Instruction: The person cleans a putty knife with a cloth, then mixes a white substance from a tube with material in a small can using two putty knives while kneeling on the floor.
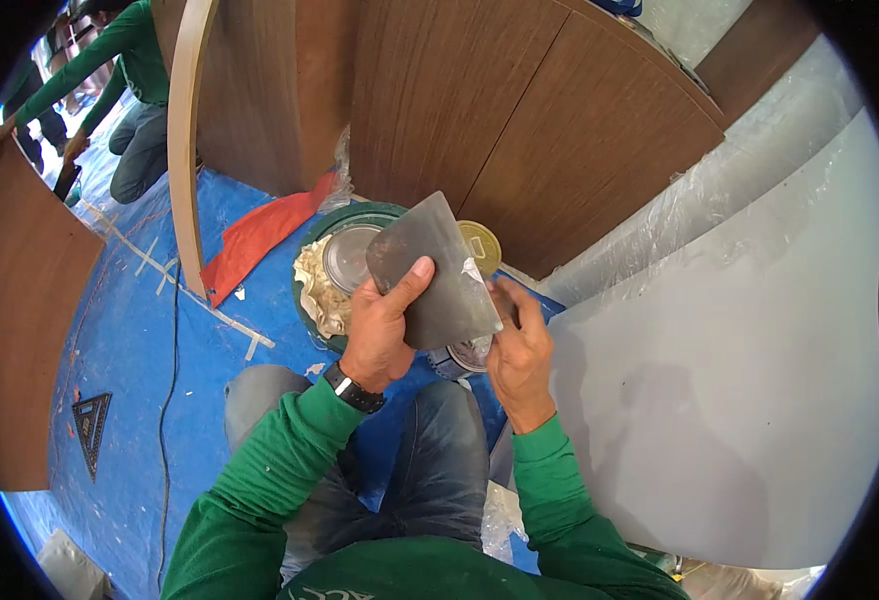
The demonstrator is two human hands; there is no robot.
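Note:
My left hand grips a flat, dark grey rectangular plate, its thumb pressed on the upper face. A small dab of white material sits by the plate's right edge. My right hand is closed at that same edge, fingers curled; what lies in its grip is hidden. Beneath the plate stands a round green container with crumpled cream sheeting and a round clear-grey lid on it. A gold round tin lid shows behind the plate. Under my hands, an open can holds whitish stuff.
Brown wood-grain panels rise ahead; a large pale panel fills the right. Blue sheeting covers the floor, with a black cable, a black triangular square and red sheeting. Another person kneels at far left.

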